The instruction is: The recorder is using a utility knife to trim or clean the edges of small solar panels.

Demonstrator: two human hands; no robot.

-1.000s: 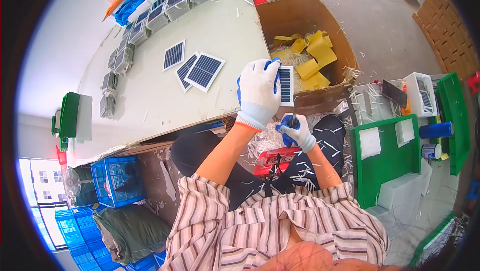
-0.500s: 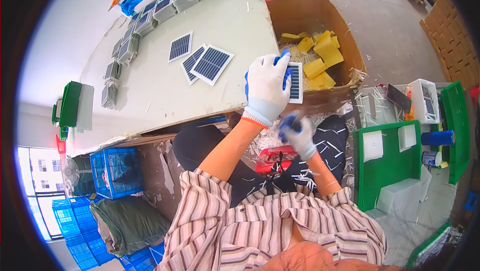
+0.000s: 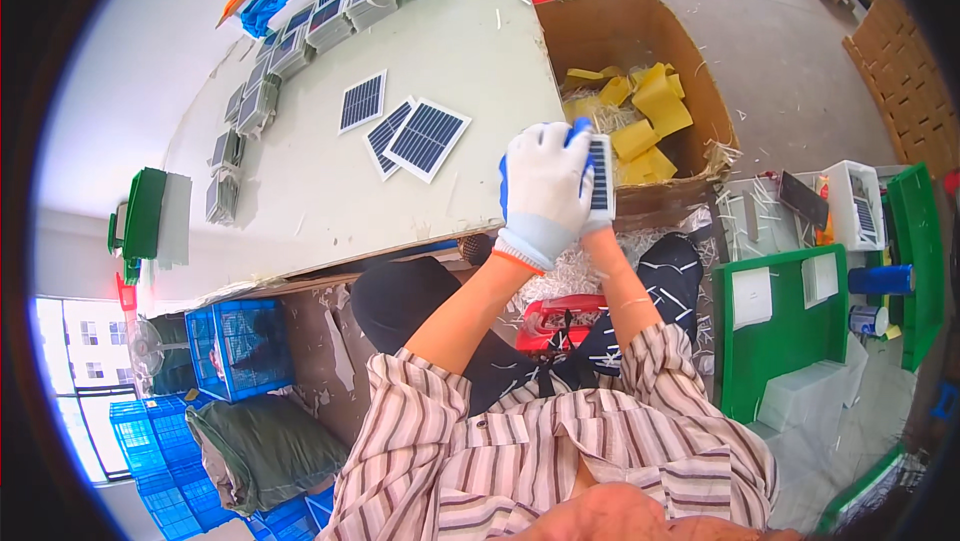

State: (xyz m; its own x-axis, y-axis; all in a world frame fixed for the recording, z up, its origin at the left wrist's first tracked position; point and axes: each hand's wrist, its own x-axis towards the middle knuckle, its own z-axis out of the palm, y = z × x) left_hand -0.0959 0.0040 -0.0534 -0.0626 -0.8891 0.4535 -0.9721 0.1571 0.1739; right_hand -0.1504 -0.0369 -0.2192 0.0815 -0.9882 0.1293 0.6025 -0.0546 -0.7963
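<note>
Table (image 3: 480, 56): three loose solar panels (image 3: 429, 140) | left hand (image 3: 547, 176): gripping one panel (image 3: 601, 181) | right hand: hidden, can't tell

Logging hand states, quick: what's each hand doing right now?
Left hand: closed, holding a small solar panel.
Right hand: hidden behind the left; cannot tell.

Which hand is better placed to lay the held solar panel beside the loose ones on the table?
Likely the left hand: it holds the solar panel and is nearer the loose panels; the right forearm ends out of sight behind it.
</note>
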